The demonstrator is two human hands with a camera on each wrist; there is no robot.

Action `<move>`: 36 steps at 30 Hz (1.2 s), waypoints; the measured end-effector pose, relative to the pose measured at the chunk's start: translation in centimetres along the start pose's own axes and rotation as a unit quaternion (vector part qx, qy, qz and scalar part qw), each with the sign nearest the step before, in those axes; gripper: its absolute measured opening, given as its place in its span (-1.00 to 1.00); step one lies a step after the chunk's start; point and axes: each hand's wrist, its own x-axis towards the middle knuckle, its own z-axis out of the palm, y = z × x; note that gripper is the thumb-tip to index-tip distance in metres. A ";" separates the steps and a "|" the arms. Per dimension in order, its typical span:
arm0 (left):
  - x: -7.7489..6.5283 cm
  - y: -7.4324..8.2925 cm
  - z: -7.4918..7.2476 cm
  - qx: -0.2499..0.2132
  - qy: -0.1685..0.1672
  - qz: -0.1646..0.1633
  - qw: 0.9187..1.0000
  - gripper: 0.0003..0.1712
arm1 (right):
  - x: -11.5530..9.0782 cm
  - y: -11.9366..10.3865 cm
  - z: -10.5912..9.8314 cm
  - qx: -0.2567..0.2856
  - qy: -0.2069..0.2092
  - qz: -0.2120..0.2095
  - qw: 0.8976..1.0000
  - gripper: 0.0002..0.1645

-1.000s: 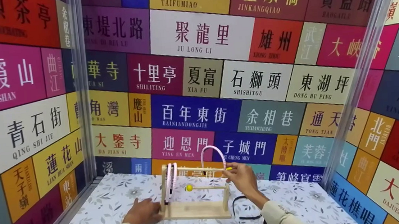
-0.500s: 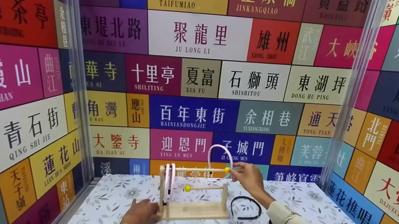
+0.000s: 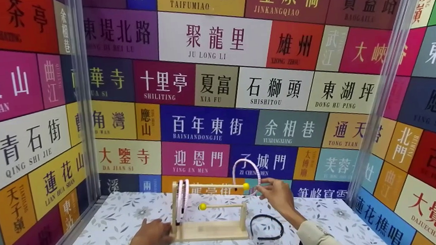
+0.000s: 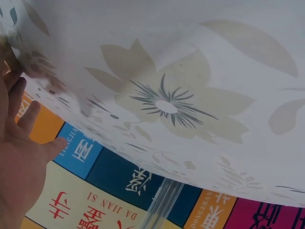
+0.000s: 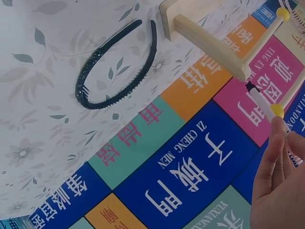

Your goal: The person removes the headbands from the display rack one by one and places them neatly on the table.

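My right hand [image 3: 277,194] pinches one side of a pink headband [image 3: 245,161] at the right end of the wooden stand's upper rod. The band's loop stands upright around the yellow knob [image 3: 246,186] in the head view; its black-tipped end [image 5: 251,88] shows in the right wrist view. Beside the left end of the wooden stand [image 3: 211,230] rests my left hand [image 3: 151,235], fingertips right at the base, fingers loosely spread in the left wrist view. Other pink headbands [image 3: 185,196] hang at the rod's left end, against the upright.
A black headband [image 3: 267,226] lies on the floral tablecloth [image 3: 131,211] right of the stand. Below the upper rod, a shorter rod with a yellow ball [image 3: 203,206] points left. Panels with printed place names [image 3: 206,119] rise behind the table, between metal posts [image 3: 83,94].
My right hand has drawn the pink headband rightward along the upper rod to its knobbed end. The black headband has come into fuller view. My left hand stays by the base.
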 end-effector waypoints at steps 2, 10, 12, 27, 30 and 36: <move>-0.1 0.1 0.0 0.002 0.004 0.004 1.000 -0.59 | 0.0 0.1 -0.3 -0.004 0.004 0.002 1.000 -0.62; 0.1 0.0 0.1 0.007 -0.004 -0.003 1.000 -0.63 | -0.1 1.6 -1.6 -0.013 0.014 0.007 1.000 -0.61; 0.2 0.0 0.2 0.010 -0.003 -0.004 1.000 -0.65 | -0.2 2.1 -1.9 -0.010 0.013 0.014 1.000 -0.60; 0.4 -0.1 0.3 -0.003 -0.015 -0.017 1.000 -0.66 | -1.7 6.4 -4.5 0.014 0.000 0.089 0.996 -0.54; 0.4 -0.1 0.3 -0.007 -0.016 -0.018 1.000 -0.73 | -2.0 7.5 -5.1 0.004 0.001 0.097 0.995 -0.56; 0.4 0.1 0.1 -0.007 -0.017 -0.019 1.000 -0.76 | -2.4 10.0 -6.4 -0.003 -0.004 0.132 0.991 -0.52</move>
